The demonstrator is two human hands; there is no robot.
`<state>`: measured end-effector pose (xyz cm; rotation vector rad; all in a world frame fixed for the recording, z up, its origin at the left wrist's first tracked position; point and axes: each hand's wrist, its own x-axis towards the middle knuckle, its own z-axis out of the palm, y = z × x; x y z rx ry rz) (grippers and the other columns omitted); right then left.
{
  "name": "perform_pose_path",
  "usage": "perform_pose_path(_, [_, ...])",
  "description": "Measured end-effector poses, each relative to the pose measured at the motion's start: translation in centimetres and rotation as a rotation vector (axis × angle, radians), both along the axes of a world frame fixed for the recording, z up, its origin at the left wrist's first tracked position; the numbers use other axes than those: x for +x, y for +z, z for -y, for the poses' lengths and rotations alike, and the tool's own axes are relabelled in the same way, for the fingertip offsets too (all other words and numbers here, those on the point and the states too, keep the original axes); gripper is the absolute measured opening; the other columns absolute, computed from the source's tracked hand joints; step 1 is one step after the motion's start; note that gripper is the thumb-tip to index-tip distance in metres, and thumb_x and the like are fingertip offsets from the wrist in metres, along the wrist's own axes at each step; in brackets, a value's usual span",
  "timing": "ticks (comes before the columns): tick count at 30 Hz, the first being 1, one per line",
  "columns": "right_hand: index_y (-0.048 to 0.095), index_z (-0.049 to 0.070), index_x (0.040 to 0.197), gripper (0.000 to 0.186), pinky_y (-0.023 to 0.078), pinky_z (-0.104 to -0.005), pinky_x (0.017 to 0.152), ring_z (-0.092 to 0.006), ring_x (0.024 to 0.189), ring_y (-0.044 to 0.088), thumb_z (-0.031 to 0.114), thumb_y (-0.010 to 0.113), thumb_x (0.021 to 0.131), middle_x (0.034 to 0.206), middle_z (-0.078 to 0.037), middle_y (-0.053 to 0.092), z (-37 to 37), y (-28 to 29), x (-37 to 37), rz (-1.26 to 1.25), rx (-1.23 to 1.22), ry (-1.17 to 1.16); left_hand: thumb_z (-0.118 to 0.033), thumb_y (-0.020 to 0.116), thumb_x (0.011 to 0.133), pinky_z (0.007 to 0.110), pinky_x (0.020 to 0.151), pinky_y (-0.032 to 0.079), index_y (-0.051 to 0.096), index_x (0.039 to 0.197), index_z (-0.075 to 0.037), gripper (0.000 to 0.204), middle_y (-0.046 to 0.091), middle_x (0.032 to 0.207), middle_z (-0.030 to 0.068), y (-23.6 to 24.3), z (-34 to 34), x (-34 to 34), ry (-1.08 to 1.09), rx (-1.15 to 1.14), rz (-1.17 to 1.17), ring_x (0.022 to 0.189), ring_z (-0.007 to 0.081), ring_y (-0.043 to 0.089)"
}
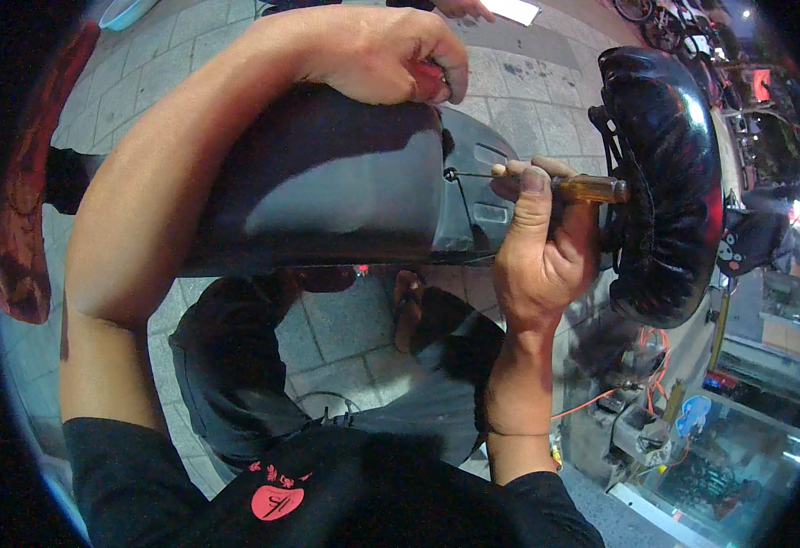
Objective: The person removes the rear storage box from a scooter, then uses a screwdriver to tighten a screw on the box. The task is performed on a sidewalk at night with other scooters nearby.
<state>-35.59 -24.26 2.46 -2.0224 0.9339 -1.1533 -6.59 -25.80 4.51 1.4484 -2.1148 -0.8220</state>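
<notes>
A dark grey plastic vehicle panel (345, 201) lies across the middle, above my legs. My left arm arches over it, and my left hand (386, 59) is closed at its far edge. Something red shows between those curled fingers, its kind hidden. In my right hand (550, 228) is a screwdriver (593, 189) with a clear amber handle. Its thin shaft points left, and the tip meets a small dark fastener spot (452, 173) at the panel's seam. Right of that hand stands a puffy seat with a gathered black cover (669, 187).
A long reddish-brown curved piece (25, 183) stands at the far left. Another person's hand (464, 7) shows at the top, near a white sheet (514, 11). Lower right are a glass case (738, 466), a grey machine (642, 434) and an orange cable (660, 352). Grey paving (327, 324) lies below.
</notes>
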Motion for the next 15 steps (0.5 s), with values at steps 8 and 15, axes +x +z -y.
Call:
perform_pose_path(8, [0.065, -0.003, 0.125, 0.017, 0.061, -0.0334, 0.092, -0.0197, 0.096, 0.078, 0.009, 0.063, 0.113, 0.106, -0.012, 0.078, -0.6, 0.0, 0.0, 0.007, -0.025, 0.026, -0.006, 0.069, 0.099, 0.037, 0.068, 0.048, 0.071, 0.113, -0.001, 0.014, 0.065, 0.082, 0.0091, -1.4, 0.6, 0.5, 0.012, 0.006, 0.032, 0.078, 0.0163, 0.059])
perform_pose_path(15, [0.066, -0.003, 0.125, 0.017, 0.061, -0.0335, 0.093, -0.019, 0.097, 0.077, 0.009, 0.064, 0.112, 0.106, -0.011, 0.078, -0.7, -0.2, 0.0, 0.029, -0.042, 0.025, -0.007, 0.07, 0.099, 0.037, 0.068, 0.048, 0.071, 0.112, -0.001, 0.014, 0.066, 0.083, 0.0085, -1.6, 0.5, 0.5, -0.005, -0.029, -0.028, 0.078, 0.0159, 0.059])
